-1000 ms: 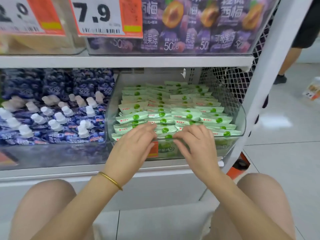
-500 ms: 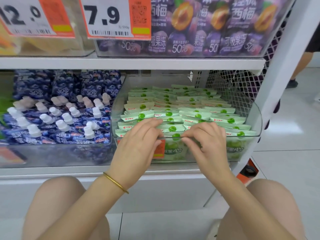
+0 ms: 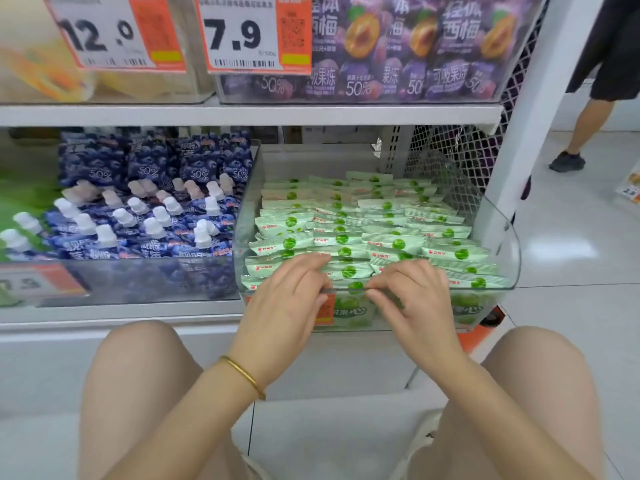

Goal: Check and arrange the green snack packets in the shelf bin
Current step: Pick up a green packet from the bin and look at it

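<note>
While green packets [image 3: 394,242] lie unmoved, left hand [image 3: 287,303] and right hand [image 3: 415,299] still pinch them.

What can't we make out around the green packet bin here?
- Front-row green packets: head view, under left hand and right hand; grip unclear.
- Orange label on the bin: head view, mostly behind the left hand, blurred.
- Lower-left price tag: head view, blurred, cut by left edge.

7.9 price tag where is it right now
In the head view the 7.9 price tag sits top centre on the upper shelf, between the 12.0 price tag to its left and the purple plum jelly pouches to its right.
</note>
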Motion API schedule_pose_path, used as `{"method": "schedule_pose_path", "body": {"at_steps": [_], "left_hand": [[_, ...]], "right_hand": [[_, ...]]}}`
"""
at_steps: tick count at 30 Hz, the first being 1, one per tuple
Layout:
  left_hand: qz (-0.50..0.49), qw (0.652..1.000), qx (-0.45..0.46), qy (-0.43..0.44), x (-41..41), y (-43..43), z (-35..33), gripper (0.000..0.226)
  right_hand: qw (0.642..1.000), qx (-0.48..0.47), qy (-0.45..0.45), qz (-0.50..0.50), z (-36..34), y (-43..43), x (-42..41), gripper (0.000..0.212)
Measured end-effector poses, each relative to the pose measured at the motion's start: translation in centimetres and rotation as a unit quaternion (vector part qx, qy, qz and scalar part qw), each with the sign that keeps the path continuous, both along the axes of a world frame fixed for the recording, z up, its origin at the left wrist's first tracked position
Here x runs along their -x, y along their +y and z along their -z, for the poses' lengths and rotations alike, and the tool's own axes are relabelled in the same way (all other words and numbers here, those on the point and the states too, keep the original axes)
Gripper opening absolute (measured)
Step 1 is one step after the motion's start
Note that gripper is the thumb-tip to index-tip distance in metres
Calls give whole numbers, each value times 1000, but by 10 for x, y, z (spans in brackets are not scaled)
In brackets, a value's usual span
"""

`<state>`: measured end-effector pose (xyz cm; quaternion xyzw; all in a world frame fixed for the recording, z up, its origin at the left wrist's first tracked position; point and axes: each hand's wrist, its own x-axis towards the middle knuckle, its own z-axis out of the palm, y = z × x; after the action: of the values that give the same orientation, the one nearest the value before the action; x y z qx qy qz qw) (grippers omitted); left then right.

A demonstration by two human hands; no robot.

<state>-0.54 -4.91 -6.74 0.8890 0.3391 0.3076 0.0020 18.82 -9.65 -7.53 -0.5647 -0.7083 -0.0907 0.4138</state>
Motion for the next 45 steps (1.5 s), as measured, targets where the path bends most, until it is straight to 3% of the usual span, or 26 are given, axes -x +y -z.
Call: {"method": "schedule_pose_path", "body": {"at_steps": [6,9,14,19,25,30,33,37,40,45], "left_hand": [[48,999,14,-9,10,-2,-11,24],[22,999,-7,-26,23,4,-22,21],[-54,996,1,-73,51,19,-31,16],[-41,994,27,-95,59,21,-25,14],[-37,994,38,-97,61,20,-26,27],[-57,992,51,-103,59,22,-36,37],[-65,976,106,-176,52,21,-50,40],[-73,955,149,-247,40,25,-63,40],[-77,934,158,-312,27,34,-74,30],[-69,883,215,-412,16,44,-83,30]], "right_hand": [[999,-20,-36,-11,-21,4,4,16],[999,-26,-35,-31,-41,18,18,15],[988,97,-85,-87,-61,41,49,14],[953,214,-167,-131,-71,59,64,14],[954,167,-178,-175,-66,69,67,11],[969,140,12,-205,-71,70,64,8],[964,147,94,-200,-81,72,61,11],[933,167,258,-188,-90,79,58,17],[898,180,356,-186,-93,84,57,7],[862,251,402,-179,-88,87,53,35]]}}
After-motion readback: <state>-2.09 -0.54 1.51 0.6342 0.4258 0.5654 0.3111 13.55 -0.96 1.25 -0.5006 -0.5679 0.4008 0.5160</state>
